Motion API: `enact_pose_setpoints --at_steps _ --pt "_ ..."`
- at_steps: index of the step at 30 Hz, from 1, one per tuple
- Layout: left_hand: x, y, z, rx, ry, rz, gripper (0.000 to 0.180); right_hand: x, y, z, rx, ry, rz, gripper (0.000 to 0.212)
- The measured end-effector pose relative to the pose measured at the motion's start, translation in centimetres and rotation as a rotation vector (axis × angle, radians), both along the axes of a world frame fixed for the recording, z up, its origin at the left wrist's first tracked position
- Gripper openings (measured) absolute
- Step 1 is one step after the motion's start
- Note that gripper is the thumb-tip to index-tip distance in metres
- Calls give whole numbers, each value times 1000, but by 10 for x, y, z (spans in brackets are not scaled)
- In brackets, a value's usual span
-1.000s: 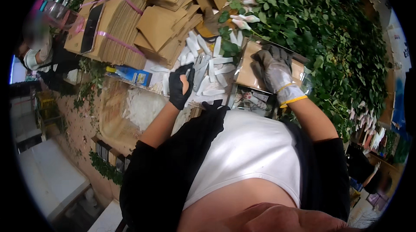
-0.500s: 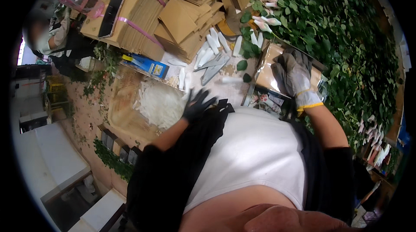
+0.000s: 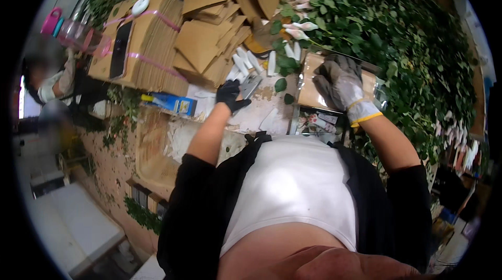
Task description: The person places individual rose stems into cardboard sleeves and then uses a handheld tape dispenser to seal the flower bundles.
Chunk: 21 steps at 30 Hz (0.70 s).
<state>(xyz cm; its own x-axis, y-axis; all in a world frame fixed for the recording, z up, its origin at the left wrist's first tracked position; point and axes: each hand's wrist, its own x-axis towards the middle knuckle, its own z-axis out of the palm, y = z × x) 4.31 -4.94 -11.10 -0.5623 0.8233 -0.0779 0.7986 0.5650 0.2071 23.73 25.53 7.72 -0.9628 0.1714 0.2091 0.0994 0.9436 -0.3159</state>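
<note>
My left hand [image 3: 230, 97], in a black glove, is at the near left edge of a grey metal hand tool [image 3: 251, 86]. Its thumb is spread from the fingers; whether it touches the tool is unclear. Slim white sleeves [image 3: 251, 59] lie just beyond. My right hand [image 3: 343, 84], in a grey and white glove with a yellow cuff, lies over brown card sheets [image 3: 309, 84] with clear plastic in a shallow box. Its fingers are stretched forward over the sheets, partly hiding them.
Folded cardboard stacks [image 3: 151, 44] stand at the far left, with a dark phone [image 3: 121, 49] on top. A blue box [image 3: 175, 103] sits before them. Leafy stems [image 3: 418, 65] with wrapped heads fill the right. A tan basket [image 3: 151, 149] stands left; a person [image 3: 57, 81] is beyond.
My left hand has moved forward and right, from above the basket to the metal tool. My right hand stays over the card sheets. The view has shifted slightly.
</note>
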Motion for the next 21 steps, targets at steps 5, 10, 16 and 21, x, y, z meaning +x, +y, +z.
enact_pose_setpoints --at_steps 5,10,16,21 --pt "43 9 101 397 -1712 449 44 2 7 -8 -146 -79 -71 27" --pt "58 60 128 283 -1227 -78 80 2 9 -20 -100 -232 -143 26" --pt "33 88 109 332 -1372 -304 92 -1 6 -23 -36 -240 -207 24" --pt "36 94 106 179 -949 -338 67 -1 7 -23 38 -110 -189 16"
